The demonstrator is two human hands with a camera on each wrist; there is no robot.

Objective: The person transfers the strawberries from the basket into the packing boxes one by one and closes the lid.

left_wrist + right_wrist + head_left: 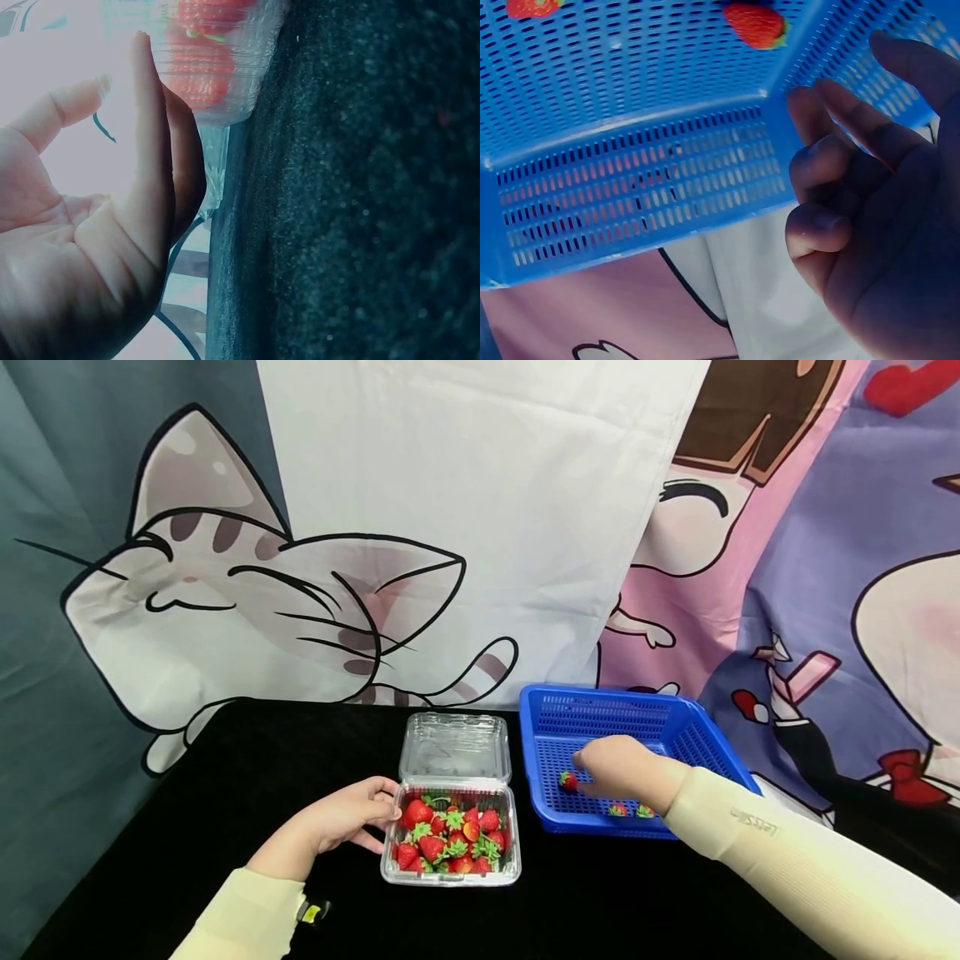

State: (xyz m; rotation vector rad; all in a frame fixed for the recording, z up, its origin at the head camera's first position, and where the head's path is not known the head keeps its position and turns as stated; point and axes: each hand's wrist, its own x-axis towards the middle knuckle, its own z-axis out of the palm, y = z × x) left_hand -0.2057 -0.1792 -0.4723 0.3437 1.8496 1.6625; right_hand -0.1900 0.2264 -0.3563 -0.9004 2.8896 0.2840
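Note:
A clear plastic clamshell box (450,879) stands with its lid (456,747) folded back. Several red strawberries (432,847) with green leaves fill it. My left hand (341,817) touches the box's left side; in the left wrist view the fingers (150,142) are fairly straight beside the clear wall. Over the blue plastic basket (534,768) my right hand (618,768) reaches down, nearest to one strawberry (567,782) at the basket's left. In the right wrist view its fingers (817,161) are loosely bent, thumb apart, around nothing visible. That view shows a strawberry (755,26) close to the fingertips.
Two more strawberries, one (617,809) beside another (645,811), lie along the basket's near side. Box and basket stand side by side on a black cloth-covered table (300,752). Behind hangs a printed cartoon curtain (480,510), right up against the table's back edge.

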